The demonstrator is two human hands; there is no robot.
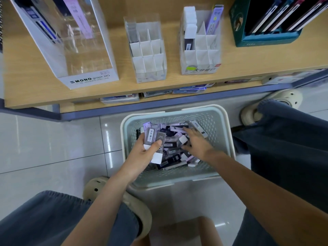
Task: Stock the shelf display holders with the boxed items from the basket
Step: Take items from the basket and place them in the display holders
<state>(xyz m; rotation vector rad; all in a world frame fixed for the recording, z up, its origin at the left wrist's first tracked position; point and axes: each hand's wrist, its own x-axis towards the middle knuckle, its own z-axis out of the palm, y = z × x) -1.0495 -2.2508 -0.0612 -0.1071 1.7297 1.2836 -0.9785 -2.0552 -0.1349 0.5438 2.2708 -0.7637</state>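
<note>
1. Boxed items (pixel 153 137) are clamped in the grip of the left hand (pixel 143 154), at 9 o'clock in the basket (pixel 177 110).
2. The grip of the right hand (pixel 197 142) is spread apart on loose boxes (pixel 171 145) at 3 o'clock.

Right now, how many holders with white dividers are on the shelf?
2: the middle holder on the shelf, and the right holder beside it, with a few boxes in its back cells. More may sit out of frame.
</note>
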